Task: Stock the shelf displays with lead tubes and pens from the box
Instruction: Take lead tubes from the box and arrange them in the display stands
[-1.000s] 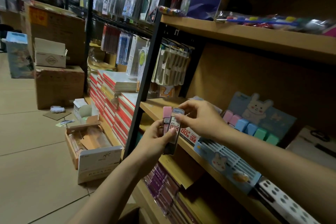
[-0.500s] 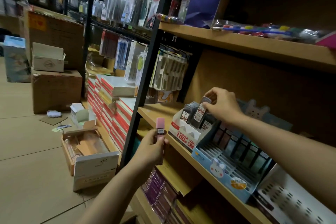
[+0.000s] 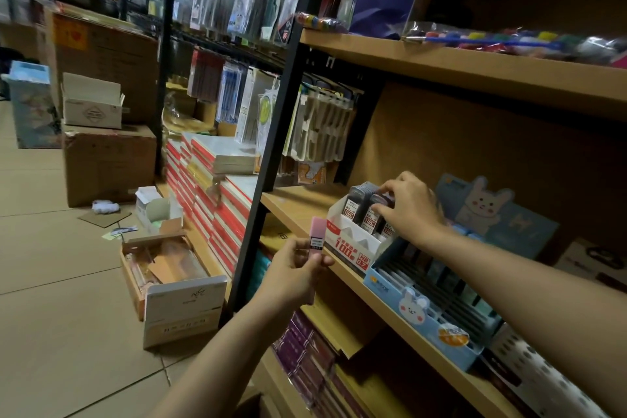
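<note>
My left hand [image 3: 294,270] holds a pink lead tube [image 3: 317,237] upright in front of the wooden shelf [image 3: 298,210]. A white and red display box [image 3: 353,244] on the shelf carries dark lead tubes [image 3: 356,205] standing in rows. My right hand [image 3: 409,204] reaches over that box, its fingertips pressing on the top of a dark tube [image 3: 371,217] in the second row. To the right stands a blue bunny display tray [image 3: 424,312] with slots of pens.
An open cardboard box [image 3: 169,278] with supplies lies on the floor by the black shelf post [image 3: 271,153]. Stacks of red-edged notebooks [image 3: 210,190] fill the lower left. Brown cartons [image 3: 108,163] stand further back. A white dotted tray [image 3: 543,380] sits at the far right.
My right hand took a dark lead tube from my left hand, carried it to the white display box and now pushes it down into the row. My left hand keeps the pink tube.
</note>
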### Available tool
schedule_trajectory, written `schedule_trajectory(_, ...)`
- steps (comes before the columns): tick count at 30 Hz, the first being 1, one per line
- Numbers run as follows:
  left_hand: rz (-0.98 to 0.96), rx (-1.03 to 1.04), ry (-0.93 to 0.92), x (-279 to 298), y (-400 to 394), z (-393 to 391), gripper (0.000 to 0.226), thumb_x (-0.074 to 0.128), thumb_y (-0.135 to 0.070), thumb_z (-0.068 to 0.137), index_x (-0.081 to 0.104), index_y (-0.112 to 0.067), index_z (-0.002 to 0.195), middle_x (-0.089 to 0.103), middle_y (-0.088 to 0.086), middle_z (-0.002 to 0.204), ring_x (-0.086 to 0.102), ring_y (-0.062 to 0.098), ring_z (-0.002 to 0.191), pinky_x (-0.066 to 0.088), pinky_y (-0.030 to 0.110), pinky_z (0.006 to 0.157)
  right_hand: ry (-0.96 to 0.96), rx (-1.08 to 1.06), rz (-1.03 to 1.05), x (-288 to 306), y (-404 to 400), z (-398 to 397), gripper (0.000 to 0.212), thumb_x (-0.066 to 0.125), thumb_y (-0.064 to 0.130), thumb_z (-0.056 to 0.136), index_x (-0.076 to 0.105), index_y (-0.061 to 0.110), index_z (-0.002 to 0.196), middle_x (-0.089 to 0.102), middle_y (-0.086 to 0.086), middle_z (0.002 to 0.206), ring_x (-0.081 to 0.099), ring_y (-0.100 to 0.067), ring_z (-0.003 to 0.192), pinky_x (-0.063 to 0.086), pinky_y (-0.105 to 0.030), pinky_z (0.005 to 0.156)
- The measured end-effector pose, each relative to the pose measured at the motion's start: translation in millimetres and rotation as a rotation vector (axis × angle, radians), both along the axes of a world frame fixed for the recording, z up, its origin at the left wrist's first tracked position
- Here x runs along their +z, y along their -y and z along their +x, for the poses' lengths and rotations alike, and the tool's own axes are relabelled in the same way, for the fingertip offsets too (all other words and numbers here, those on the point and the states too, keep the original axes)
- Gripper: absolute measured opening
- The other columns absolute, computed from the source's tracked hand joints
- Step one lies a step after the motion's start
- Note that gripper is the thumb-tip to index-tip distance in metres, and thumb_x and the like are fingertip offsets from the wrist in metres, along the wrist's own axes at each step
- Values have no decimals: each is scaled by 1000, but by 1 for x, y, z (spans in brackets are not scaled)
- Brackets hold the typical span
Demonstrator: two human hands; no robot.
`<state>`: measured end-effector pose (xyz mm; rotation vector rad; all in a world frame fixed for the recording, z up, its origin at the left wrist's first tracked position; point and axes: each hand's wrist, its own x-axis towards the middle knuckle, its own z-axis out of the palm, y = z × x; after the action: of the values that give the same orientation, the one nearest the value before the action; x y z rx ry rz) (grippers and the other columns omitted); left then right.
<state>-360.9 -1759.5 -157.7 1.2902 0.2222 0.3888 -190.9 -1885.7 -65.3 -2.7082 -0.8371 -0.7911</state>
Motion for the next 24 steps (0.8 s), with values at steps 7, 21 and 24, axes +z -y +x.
schedule_trajectory(7, 146, -134, 74, 6, 15, -3, 24, 58, -17, 93, 62, -18, 117, 69, 2, 105, 70, 11, 92, 55, 23, 70, -600, 345, 225, 17, 28, -56, 29, 67, 40, 88, 67, 24, 112, 71, 6, 96, 69, -7, 81, 57, -23, 69)
schedule_trajectory(21, 1365, -165, 19, -33, 58, 22, 60, 42, -60, 93, 13, -52, 144, -9, -17, 157, 9, 18, 146, 19, 45, 118, -154, 27, 156, 56, 96, -40, 24, 77, 24, 81, 57, 30, 93, 61, 17, 77, 60, 5, 71, 43, -9, 52)
schedule_trajectory(24, 1386, -173, -5, -40, 55, 23, 61, 38, -62, 93, 4, -57, 143, -17, -19, 156, 3, 19, 148, 14, 44, 118, -119, 16, 102, 41, 88, -29, 21, 78, 24, 81, 59, 23, 92, 69, 5, 84, 65, -7, 74, 54, -22, 62)
